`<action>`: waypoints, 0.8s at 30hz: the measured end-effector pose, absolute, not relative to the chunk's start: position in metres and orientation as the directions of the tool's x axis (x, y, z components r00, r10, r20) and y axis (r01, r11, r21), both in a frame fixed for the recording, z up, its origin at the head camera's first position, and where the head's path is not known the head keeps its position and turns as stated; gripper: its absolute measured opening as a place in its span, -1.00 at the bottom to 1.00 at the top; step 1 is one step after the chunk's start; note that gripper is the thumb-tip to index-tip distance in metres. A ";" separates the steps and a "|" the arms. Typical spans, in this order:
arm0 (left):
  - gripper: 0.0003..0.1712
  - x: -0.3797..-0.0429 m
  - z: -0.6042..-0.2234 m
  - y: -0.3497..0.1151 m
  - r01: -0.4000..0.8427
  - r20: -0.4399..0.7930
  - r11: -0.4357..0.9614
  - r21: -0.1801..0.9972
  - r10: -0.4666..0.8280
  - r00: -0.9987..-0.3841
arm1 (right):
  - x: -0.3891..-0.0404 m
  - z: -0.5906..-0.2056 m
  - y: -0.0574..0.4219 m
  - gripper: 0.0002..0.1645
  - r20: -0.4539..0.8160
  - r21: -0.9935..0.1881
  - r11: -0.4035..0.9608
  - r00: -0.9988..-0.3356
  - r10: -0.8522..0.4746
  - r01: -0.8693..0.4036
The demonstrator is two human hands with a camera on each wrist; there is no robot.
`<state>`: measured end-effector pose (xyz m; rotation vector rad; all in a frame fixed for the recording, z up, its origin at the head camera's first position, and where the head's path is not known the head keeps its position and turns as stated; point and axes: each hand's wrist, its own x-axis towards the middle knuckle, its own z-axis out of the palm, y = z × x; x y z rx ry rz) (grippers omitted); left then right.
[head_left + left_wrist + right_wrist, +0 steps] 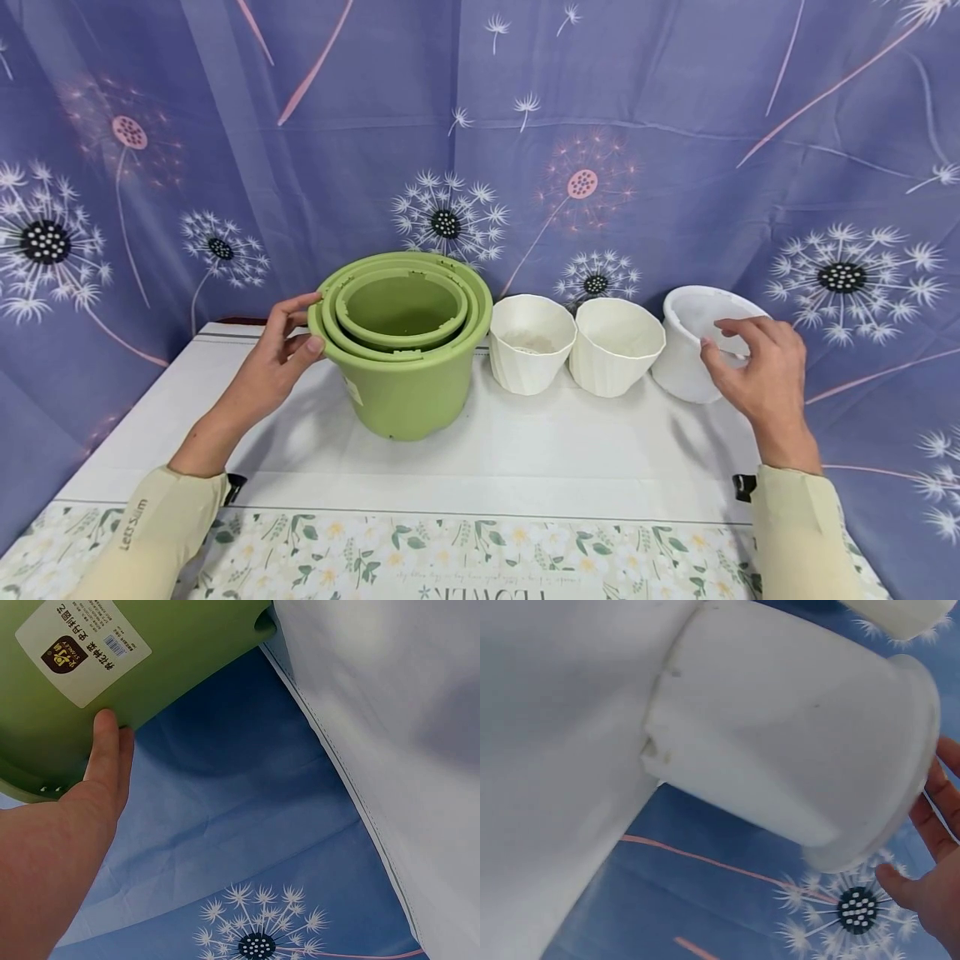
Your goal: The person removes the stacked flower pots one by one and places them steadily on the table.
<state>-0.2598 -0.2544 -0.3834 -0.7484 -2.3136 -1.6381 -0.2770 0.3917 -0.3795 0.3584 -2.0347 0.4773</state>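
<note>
Round green plastic pots (pixel 401 387) nest, our left hand (pixel 272 362) pinching the outer rim (pixel 405 366), likely for steadiness, our right hand (pixel 763 367) loose-fingered at a round white plastic pot (pixel 681 362).

Cloth-covered table (pixel 570 458): 3 nested green pots (pixel 405 400), 2 cream pots (pixel 528 367), 1 white pot (pixel 678 358).

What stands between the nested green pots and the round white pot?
Two: a left cream pot and a right cream pot, side by side in the head view.

Head view: high, forward-down. Wrist views: close, tilted; left shares green pot (pixel 405 396), right rimmed white pot (pixel 684 360).
</note>
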 end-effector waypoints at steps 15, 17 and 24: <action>-0.33 -0.260 -0.384 -0.254 0.514 0.447 0.255 0.819 0.279 -0.850 | -0.269 -0.356 0.366 -0.63 0.895 -0.172 0.846 -0.439 -0.080 -0.504; -0.33 -0.260 -0.384 -0.254 0.515 0.448 0.254 0.818 0.280 -0.849 | -0.267 -0.353 0.363 -0.63 0.896 -0.173 0.845 -0.438 -0.079 -0.507; -0.33 -0.259 -0.383 -0.254 0.516 0.447 0.257 0.817 0.282 -0.849 | -0.262 -0.347 0.353 -0.63 0.884 -0.205 0.840 -0.464 -0.061 -0.502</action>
